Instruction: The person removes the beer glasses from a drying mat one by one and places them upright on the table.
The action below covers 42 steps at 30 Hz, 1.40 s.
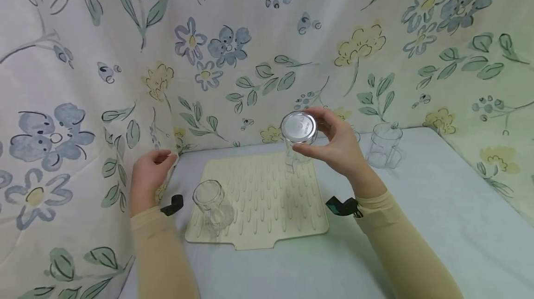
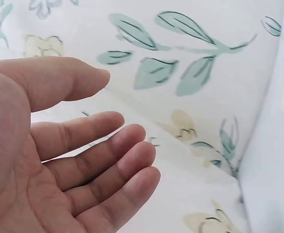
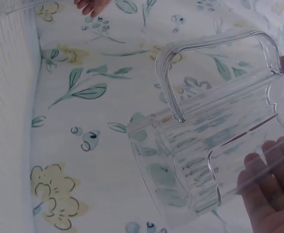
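Observation:
My right hand [image 1: 340,150] grips a clear glass mug [image 1: 298,128] near its base, thumb on one side and fingers on the other. The mug is upside down over the back right of a cream ridged drying mat [image 1: 254,197]. In the right wrist view, its handle [image 3: 214,41] and faceted wall show. My left hand [image 1: 151,176] is raised left of the mat, its fingers loosely bent with nothing in them. A second clear mug [image 1: 208,193] stands upside down on the mat's left part.
Another clear mug [image 1: 384,146] stands upright on the white table [image 1: 417,225] at the back right. Part of a further glass rim [image 1: 357,136] shows behind my right hand. A floral curtain [image 1: 267,48] hangs behind and to the left.

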Each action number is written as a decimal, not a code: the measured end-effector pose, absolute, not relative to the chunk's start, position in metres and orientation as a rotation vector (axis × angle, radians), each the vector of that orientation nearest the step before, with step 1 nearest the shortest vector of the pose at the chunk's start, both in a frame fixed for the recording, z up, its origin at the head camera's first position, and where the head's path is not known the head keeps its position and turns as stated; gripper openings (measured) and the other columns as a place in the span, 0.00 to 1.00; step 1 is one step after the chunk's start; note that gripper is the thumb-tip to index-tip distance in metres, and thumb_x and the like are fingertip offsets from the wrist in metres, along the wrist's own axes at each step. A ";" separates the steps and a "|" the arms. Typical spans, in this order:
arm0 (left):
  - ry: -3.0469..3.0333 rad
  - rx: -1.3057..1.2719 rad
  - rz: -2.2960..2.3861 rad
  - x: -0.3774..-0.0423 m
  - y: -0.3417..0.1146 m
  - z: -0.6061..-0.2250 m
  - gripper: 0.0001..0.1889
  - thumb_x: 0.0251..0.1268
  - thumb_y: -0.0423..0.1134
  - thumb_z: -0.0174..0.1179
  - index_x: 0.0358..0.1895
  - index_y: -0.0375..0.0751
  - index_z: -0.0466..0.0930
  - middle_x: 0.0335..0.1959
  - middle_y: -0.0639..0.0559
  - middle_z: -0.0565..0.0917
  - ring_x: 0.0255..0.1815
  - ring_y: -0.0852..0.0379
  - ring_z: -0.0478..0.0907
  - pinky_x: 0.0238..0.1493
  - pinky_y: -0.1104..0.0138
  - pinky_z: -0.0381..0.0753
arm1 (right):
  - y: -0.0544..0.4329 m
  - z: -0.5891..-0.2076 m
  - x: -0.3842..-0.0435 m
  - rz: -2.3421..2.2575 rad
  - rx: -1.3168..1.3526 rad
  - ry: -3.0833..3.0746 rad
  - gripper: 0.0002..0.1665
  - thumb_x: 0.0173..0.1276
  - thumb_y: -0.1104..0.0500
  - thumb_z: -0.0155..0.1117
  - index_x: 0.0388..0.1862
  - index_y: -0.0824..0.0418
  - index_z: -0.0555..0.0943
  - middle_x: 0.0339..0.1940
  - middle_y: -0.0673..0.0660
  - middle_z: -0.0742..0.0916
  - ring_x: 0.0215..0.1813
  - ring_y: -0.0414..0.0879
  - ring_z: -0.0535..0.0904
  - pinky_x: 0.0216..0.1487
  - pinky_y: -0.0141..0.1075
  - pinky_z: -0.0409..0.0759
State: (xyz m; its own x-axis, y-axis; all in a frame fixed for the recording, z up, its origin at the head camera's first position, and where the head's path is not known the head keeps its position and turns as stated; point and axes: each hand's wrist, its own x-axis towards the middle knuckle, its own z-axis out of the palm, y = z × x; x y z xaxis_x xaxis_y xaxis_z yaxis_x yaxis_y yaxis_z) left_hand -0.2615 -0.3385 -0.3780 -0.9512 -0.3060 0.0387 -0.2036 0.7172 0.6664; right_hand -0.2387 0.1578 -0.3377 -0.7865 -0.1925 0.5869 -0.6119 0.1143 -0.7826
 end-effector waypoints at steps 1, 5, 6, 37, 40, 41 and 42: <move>-2.752 0.413 -1.047 -0.259 -0.337 -0.374 0.33 0.86 0.61 0.56 0.80 0.42 0.77 0.72 0.36 0.82 0.71 0.35 0.78 0.69 0.42 0.81 | 0.158 -0.338 -0.239 1.712 0.785 -2.058 0.48 0.55 0.69 0.90 0.75 0.57 0.81 0.67 0.54 0.87 0.67 0.46 0.84 0.74 0.34 0.81; -2.668 0.389 -1.038 -0.248 -0.331 -0.359 0.35 0.85 0.65 0.55 0.80 0.46 0.77 0.72 0.39 0.83 0.71 0.38 0.79 0.61 0.50 0.82 | 0.159 -0.337 -0.239 1.695 0.782 -2.061 0.48 0.55 0.69 0.91 0.74 0.56 0.81 0.68 0.53 0.88 0.67 0.46 0.85 0.74 0.34 0.81; -2.646 0.383 -1.047 -0.245 -0.328 -0.355 0.35 0.84 0.66 0.55 0.81 0.47 0.77 0.72 0.40 0.84 0.71 0.39 0.79 0.60 0.52 0.82 | 0.159 -0.336 -0.239 1.690 0.780 -2.064 0.48 0.55 0.68 0.91 0.74 0.55 0.81 0.68 0.53 0.88 0.67 0.45 0.84 0.74 0.34 0.81; -2.258 -0.127 -1.126 -0.205 -0.244 -0.301 0.21 0.81 0.49 0.69 0.70 0.48 0.87 0.61 0.52 0.90 0.58 0.65 0.84 0.65 0.75 0.85 | 0.149 -0.334 -0.226 1.321 0.836 -2.081 0.49 0.50 0.58 0.96 0.73 0.46 0.85 0.66 0.46 0.89 0.67 0.44 0.80 0.68 0.40 0.78; -2.229 -0.216 -1.134 -0.203 -0.237 -0.301 0.21 0.80 0.45 0.70 0.70 0.46 0.87 0.61 0.50 0.90 0.58 0.64 0.85 0.63 0.77 0.85 | 0.148 -0.334 -0.225 1.304 0.849 -2.077 0.50 0.50 0.58 0.96 0.73 0.46 0.85 0.68 0.46 0.88 0.68 0.44 0.81 0.68 0.40 0.78; -2.222 -0.242 -1.136 -0.203 -0.235 -0.301 0.21 0.80 0.44 0.70 0.70 0.46 0.87 0.61 0.50 0.90 0.58 0.63 0.86 0.63 0.78 0.84 | 0.147 -0.334 -0.224 1.300 0.855 -2.075 0.50 0.50 0.58 0.96 0.73 0.47 0.85 0.68 0.46 0.88 0.68 0.44 0.81 0.68 0.39 0.78; -2.215 -0.268 -1.140 -0.202 -0.233 -0.302 0.21 0.80 0.44 0.70 0.70 0.46 0.87 0.61 0.50 0.90 0.58 0.61 0.86 0.62 0.79 0.84 | 0.147 -0.334 -0.224 1.298 0.857 -2.075 0.50 0.50 0.58 0.96 0.74 0.47 0.85 0.68 0.46 0.88 0.69 0.44 0.81 0.68 0.39 0.78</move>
